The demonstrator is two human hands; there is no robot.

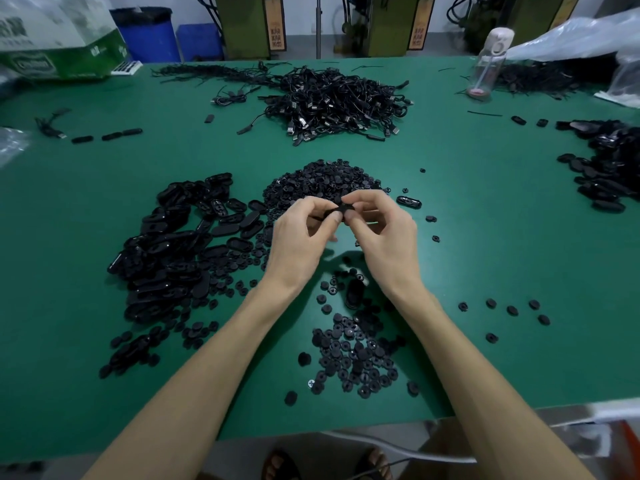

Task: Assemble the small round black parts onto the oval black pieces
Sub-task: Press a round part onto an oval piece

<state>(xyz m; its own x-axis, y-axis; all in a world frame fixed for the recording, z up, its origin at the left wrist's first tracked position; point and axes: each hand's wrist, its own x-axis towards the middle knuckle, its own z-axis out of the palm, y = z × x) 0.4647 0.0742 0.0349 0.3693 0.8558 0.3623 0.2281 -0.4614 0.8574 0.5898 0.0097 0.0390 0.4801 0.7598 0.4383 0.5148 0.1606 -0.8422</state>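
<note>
An oval [331,213] is being held up over the table [485,244], pinched between both hands, which are meeting at their fingertips. The left hand [298,237] is gripping its left end with thumb and curled fingers. The right hand [384,233] is pinching its right end, with fingertips pressing on a small black bit there; whether that bit is a round part is too hidden to tell.

Just beyond the hands a mound of rounds [322,183] is lying, and a looser patch of rounds [353,351] is spreading between the forearms, near the table's front edge. A single oval piece [408,201] is sitting just right of the right hand. Left of the hands a big heap of ovals [173,247] is sprawling, and another oval heap [606,168] is lying well apart at the right edge.

Far across the table a tangle of cables [332,102] is lying in a heap. A clear bottle [488,64] is standing at the far right beside plastic bags [571,39], and a box [59,46] is sitting at the far left.
</note>
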